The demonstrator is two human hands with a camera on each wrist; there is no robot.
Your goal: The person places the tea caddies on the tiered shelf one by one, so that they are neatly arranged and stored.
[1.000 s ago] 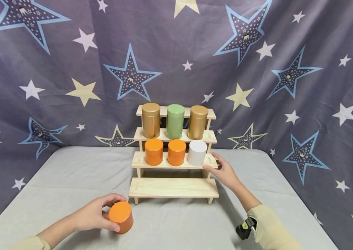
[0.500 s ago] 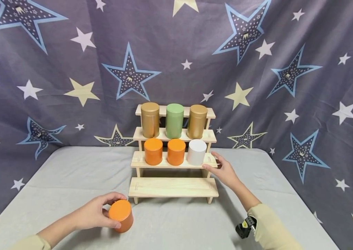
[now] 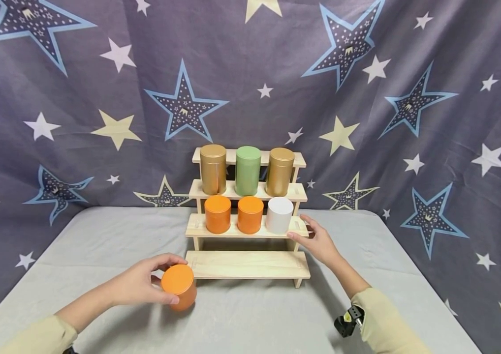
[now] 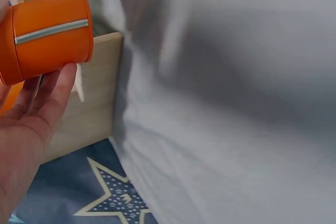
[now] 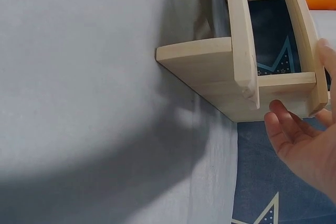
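Observation:
My left hand [image 3: 137,282] grips a short orange tin [image 3: 179,287] with a smooth lid, thumb on its near side and fingers behind. A pale seam stripe runs along the tin [image 4: 50,32] in the left wrist view. It is held just above the table, overlapping the front left corner of the wooden step stand [image 3: 250,265]. At the stand's right end, my right hand [image 3: 319,243] holds the second step from the bottom, thumb at its front edge. In the right wrist view, the other fingers [image 5: 286,124] curl by the side panel.
On the second step stand two orange tins [image 3: 218,215] and a white tin [image 3: 279,216]. The step above bears two gold tins [image 3: 213,170] and a green tin [image 3: 248,172]. Grey cloth [image 3: 250,324] covers the table; a starry curtain [image 3: 250,59] hangs behind.
My left hand has lifted the orange tin and carried it forward and slightly right, toward the stand's lowest step. The right hand stays at the stand's right end.

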